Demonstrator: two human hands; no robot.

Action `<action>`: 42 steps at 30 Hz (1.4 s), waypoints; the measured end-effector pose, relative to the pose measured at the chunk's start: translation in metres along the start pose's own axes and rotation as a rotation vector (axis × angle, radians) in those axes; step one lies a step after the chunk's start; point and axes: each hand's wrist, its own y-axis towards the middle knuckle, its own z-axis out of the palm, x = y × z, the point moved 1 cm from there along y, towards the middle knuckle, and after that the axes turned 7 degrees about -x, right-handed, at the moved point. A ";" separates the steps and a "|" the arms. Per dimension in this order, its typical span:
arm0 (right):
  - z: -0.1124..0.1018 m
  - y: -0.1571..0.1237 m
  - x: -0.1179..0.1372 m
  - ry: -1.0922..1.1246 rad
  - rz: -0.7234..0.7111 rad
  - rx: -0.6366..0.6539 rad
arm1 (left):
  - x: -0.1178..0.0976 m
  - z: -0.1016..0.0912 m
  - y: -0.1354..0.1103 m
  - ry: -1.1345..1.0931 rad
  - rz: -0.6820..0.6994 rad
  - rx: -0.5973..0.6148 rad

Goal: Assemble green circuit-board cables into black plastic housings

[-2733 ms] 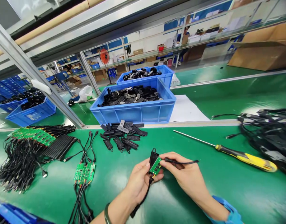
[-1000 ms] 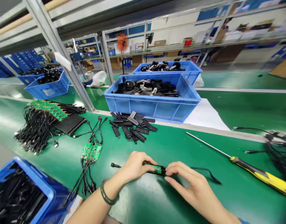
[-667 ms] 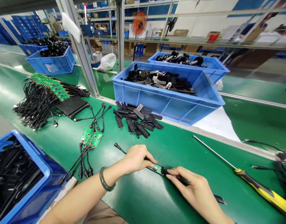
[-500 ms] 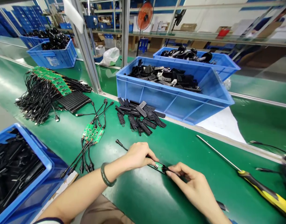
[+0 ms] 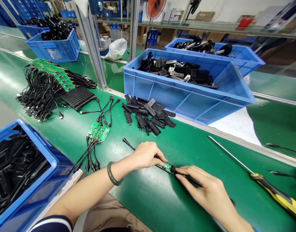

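Between my hands, low over the green bench, is a narrow black plastic housing [image 5: 161, 167] with a green circuit board [image 5: 167, 167] lying in it. My left hand [image 5: 148, 155] pinches the housing and board at their left end, its fingers hiding that part. At the other end, my right hand [image 5: 203, 182] grips the black cable [image 5: 189, 178] between thumb and fingers, close to where it enters the housing. Another cable with a black connector [image 5: 125, 140] runs out from behind my left hand. Black covers [image 5: 150, 117] lie in a loose pile beyond my hands.
Several wired boards [image 5: 99, 131] lie left of my hands, before a large stack of boards [image 5: 53, 74]. Blue bins of black parts stand at the back [image 5: 186, 96] and near left [image 5: 53, 161]. A long yellow-black screwdriver [image 5: 271, 190] lies at right.
My right hand has shifted slightly right along the cable, its fingers straighter. My left hand keeps its pinch on the housing. The whole view has tilted down a little.
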 end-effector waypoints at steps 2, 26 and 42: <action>0.001 0.000 0.000 -0.025 -0.027 -0.008 | 0.000 0.000 0.001 0.013 0.001 0.006; 0.010 -0.002 -0.005 -0.386 -0.300 0.110 | 0.001 -0.001 0.003 0.054 0.019 0.018; 0.045 -0.017 0.032 -0.098 -0.198 -0.039 | 0.005 -0.026 -0.085 -0.037 -0.042 -0.133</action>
